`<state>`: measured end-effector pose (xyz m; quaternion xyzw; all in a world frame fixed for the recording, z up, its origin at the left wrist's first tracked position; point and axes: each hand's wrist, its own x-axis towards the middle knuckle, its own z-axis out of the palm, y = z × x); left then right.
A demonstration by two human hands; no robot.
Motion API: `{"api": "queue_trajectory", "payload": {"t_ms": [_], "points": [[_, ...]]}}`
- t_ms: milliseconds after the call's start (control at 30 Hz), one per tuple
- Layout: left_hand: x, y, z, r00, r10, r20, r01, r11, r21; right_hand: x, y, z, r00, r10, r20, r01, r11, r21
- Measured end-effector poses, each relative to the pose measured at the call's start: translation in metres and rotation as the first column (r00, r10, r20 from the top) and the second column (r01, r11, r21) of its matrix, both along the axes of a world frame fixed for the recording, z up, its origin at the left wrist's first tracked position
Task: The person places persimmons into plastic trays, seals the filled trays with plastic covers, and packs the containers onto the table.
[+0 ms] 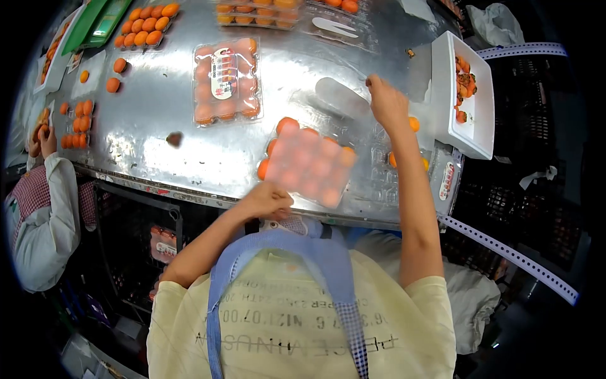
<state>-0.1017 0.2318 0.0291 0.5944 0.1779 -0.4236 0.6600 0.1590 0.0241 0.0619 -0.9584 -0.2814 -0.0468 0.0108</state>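
Note:
A clear plastic tray of orange persimmons lies in front of me on the metal table. Over most of the fruit rests a pinkish, see-through sheet, slightly blurred and set at an angle. My left hand is closed beside the sheet's near left corner; what its curled fingers grip is hidden. Up and to the right, my right hand pinches the edge of a clear plastic lid, which stands open beyond the tray. Farther left sits a closed, labelled pack of persimmons.
A white foam box with several persimmons stands at the right edge. More filled trays are at the back, beside a green crate. At far left, a co-worker's hands hold fruit. A dark scrap lies on the metal table.

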Motion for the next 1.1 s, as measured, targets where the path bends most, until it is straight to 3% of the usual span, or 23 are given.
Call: {"api": "queue_trajectory", "payload": {"t_ms": [33, 67, 133, 233, 300, 333, 400, 500, 600, 667, 733, 833, 933, 1067, 1100], "points": [[0.008, 0.011, 0.004, 0.998, -0.059, 0.036, 0.057, 0.997, 0.057, 0.012, 0.002, -0.01, 1.0, 0.023, 0.019, -0.023, 1.0, 0.008], [0.02, 0.019, 0.011, 0.988, -0.08, 0.135, 0.046, 0.969, 0.242, 0.02, 0.003, -0.019, 0.998, 0.047, 0.037, -0.048, 0.999, 0.015], [0.036, 0.026, 0.012, 0.85, 0.084, 0.52, -0.335, 0.848, 0.411, 0.033, 0.009, -0.035, 0.999, 0.02, -0.033, -0.022, 0.999, -0.045], [0.069, 0.031, -0.003, 0.663, 0.036, 0.747, -0.514, 0.748, 0.42, 0.046, 0.019, -0.059, 0.985, 0.013, -0.174, -0.026, 0.997, -0.073], [0.091, 0.029, -0.021, 0.503, -0.2, 0.841, -0.507, 0.719, 0.474, 0.05, 0.024, -0.075, 0.96, 0.072, -0.269, -0.074, 0.997, 0.002], [0.101, 0.026, -0.033, 0.407, -0.313, 0.858, -0.507, 0.704, 0.498, 0.047, 0.03, -0.077, 0.941, 0.095, -0.326, -0.09, 0.995, 0.031], [0.112, 0.022, -0.051, 0.458, -0.335, 0.823, -0.463, 0.7, 0.543, 0.041, 0.047, -0.084, 0.888, 0.149, -0.434, -0.121, 0.988, 0.093], [0.118, 0.022, -0.068, 0.482, -0.397, 0.781, -0.448, 0.654, 0.609, 0.025, 0.053, -0.092, 0.979, 0.165, 0.121, -0.192, 0.944, 0.267], [0.121, 0.025, -0.073, 0.483, -0.494, 0.723, -0.414, 0.599, 0.685, -0.023, 0.056, -0.036, 0.971, 0.211, 0.114, -0.239, 0.877, 0.417], [0.12, 0.027, -0.072, 0.47, -0.573, 0.672, -0.381, 0.555, 0.74, -0.06, 0.04, -0.033, 0.866, 0.408, -0.29, -0.235, 0.843, 0.485], [0.122, 0.031, -0.067, 0.461, -0.599, 0.655, -0.362, 0.547, 0.755, -0.098, 0.025, -0.052, 0.862, 0.431, -0.269, -0.301, 0.86, 0.413], [0.12, 0.038, -0.065, 0.422, -0.582, 0.695, -0.342, 0.608, 0.717, -0.12, 0.015, -0.06, 0.859, 0.385, -0.339, -0.18, 0.845, 0.504], [0.118, 0.049, -0.065, 0.38, -0.58, 0.72, -0.335, 0.639, 0.692, -0.117, 0.017, -0.059, 0.862, 0.429, -0.268, -0.202, 0.778, 0.596], [0.117, 0.053, -0.043, 0.455, -0.518, 0.724, -0.265, 0.698, 0.665, -0.074, 0.03, -0.048, 0.915, 0.169, -0.367, 0.122, 0.751, 0.649], [0.117, 0.055, -0.053, 0.526, -0.393, 0.754, -0.305, 0.741, 0.598, -0.057, 0.036, -0.047, 0.922, 0.147, -0.359, 0.148, 0.722, 0.676]]}}
